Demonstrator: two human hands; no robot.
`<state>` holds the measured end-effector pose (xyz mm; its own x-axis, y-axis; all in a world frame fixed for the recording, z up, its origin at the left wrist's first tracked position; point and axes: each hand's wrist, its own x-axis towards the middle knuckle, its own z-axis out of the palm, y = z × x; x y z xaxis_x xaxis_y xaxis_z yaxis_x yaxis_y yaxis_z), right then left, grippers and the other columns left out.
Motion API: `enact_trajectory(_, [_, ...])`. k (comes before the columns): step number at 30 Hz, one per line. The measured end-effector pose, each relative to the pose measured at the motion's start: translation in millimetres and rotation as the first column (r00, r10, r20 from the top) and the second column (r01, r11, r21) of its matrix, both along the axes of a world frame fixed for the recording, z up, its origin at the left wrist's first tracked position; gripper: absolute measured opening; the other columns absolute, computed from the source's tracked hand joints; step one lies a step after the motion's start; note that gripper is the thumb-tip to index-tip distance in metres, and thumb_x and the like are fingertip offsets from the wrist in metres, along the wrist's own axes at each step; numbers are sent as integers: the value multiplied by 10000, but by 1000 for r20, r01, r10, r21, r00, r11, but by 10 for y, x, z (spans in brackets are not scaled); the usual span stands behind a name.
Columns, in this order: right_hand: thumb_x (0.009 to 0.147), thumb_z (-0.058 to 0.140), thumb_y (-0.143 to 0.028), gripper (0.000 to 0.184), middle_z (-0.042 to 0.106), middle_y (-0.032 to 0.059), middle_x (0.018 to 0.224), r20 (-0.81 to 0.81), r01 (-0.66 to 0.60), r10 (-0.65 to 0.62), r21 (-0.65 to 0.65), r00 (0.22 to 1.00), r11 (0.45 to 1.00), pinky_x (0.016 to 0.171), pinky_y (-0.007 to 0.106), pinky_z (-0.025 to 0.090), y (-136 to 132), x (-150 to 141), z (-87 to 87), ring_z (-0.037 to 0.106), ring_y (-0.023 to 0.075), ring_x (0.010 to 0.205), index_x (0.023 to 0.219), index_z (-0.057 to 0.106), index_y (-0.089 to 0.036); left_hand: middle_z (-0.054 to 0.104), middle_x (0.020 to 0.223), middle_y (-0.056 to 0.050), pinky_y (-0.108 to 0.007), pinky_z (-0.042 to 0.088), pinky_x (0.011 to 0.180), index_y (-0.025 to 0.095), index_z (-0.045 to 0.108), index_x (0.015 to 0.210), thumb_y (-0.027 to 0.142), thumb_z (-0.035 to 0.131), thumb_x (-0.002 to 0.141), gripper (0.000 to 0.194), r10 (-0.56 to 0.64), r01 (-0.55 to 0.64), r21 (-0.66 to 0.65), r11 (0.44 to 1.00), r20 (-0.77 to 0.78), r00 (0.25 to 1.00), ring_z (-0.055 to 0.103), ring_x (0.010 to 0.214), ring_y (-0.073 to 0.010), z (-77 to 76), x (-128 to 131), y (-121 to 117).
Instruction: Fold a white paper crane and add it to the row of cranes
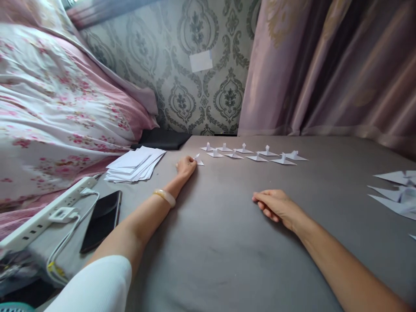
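Note:
My left hand [186,166], with a pale bangle [164,197] on its wrist, is closed at the far part of the grey surface. Its fingertips pinch a small white origami figure [199,163], partly hidden by the fingers. Just to the right, several similar origami figures [256,157] stand in two rows, each with pointed flat sides and a raised middle. My right hand [274,205] rests over the middle right, its fingers curled together and nothing visible in them.
Left of my left hand lies a stack of white paper [136,164], near a black flat case [165,139]. A phone [102,221] and a power strip [48,214] with cables are at the left. Larger folded papers [396,195] sit at the right edge. Curtains [292,65] hang behind.

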<state>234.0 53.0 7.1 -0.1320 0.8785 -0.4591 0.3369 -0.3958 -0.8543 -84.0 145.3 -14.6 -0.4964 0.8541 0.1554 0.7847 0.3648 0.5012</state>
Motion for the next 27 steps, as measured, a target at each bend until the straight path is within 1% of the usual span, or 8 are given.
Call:
enact_trajectory(3, [909, 478, -246, 210, 485, -70, 482, 15, 4, -4, 2, 1000, 1000, 270, 137, 216, -15, -16, 31, 356, 16, 307, 765, 577, -130, 731, 1038, -109, -335, 422, 905, 196, 716, 958, 296, 524, 831, 251, 27, -27, -3, 1000, -12, 1000, 638, 1058, -265, 24, -31, 129])
enact_trajectory(7, [928, 453, -247, 231, 470, -79, 458, 36, 6, -6, -3, 999, 1000, 268, 137, 208, -27, -37, 64, 337, 15, 290, 765, 568, -130, 725, 1063, -135, -344, 429, 894, 186, 722, 962, 318, 538, 837, 259, 54, -54, -1, 999, -12, 998, 641, 1055, -278, 51, -68, 366])
enact_trajectory(12, [931, 448, -264, 229, 478, -83, 466, 39, -10, 10, -10, 999, 1000, 268, 137, 214, -12, -31, 34, 336, 14, 286, 783, 565, -134, 724, 1058, -139, -352, 409, 923, 178, 721, 966, 325, 553, 841, 256, 45, -45, 17, 999, -20, 999, 634, 1069, -279, 37, -105, 572])
enact_trajectory(18, [933, 444, -284, 226, 489, -78, 482, 50, -14, 15, -19, 999, 1000, 267, 134, 213, -7, -20, 8, 352, 18, 295, 803, 561, -141, 718, 1069, -153, -354, 407, 911, 169, 725, 978, 337, 564, 837, 272, 43, -42, 27, 999, -37, 998, 630, 1074, -291, -6, -151, 656])
enact_trajectory(23, [932, 443, -293, 232, 490, -75, 484, 62, -13, 14, -17, 998, 1000, 268, 133, 205, -5, -32, 18, 355, 20, 298, 809, 567, -140, 727, 1035, -138, -351, 411, 894, 181, 729, 949, 355, 562, 828, 270, 19, -18, 39, 999, -37, 999, 641, 1044, -285, -41, -162, 674])
enact_trajectory(27, [925, 449, -294, 227, 497, -70, 487, 63, -14, 15, -11, 998, 1000, 268, 135, 210, 1, -44, 17, 362, 24, 301, 811, 572, -141, 727, 1037, -136, -354, 407, 911, 180, 726, 936, 371, 572, 812, 274, 15, -14, 49, 999, -15, 1000, 636, 1049, -280, -50, -166, 666])
